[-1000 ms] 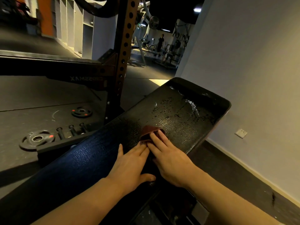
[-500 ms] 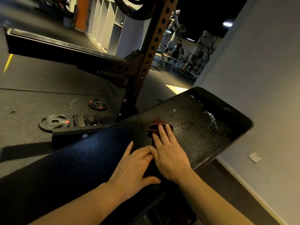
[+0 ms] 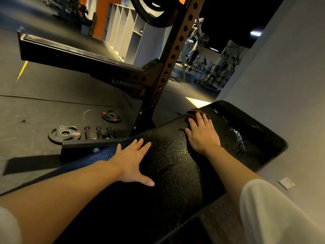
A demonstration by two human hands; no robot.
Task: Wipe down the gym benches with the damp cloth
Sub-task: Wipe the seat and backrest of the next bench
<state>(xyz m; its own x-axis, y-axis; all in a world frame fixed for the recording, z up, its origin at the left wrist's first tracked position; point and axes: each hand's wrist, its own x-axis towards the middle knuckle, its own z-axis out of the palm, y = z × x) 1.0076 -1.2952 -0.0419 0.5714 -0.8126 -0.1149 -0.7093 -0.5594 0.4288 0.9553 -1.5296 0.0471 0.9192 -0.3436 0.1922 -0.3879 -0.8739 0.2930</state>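
A black padded gym bench (image 3: 168, 173) runs from the lower left to the right, its far end wet and shiny. My right hand (image 3: 202, 134) lies flat with straight fingers on a dark red cloth (image 3: 192, 113), pressing it onto the pad near the bench's far left edge. Only the cloth's front edge shows past my fingertips. My left hand (image 3: 133, 161) rests flat on the pad nearer to me, fingers spread, holding nothing.
A perforated rack upright (image 3: 168, 67) and its black floor beam (image 3: 79, 59) stand just left of the bench. Weight plates (image 3: 65, 133) and pegs lie on the rubber floor. A grey wall (image 3: 281, 85) with a socket runs close along the right.
My right hand has pushed the cloth forward up the bench towards its far end. My left hand stayed back, so the two hands have drawn apart. The view tilted and rose.
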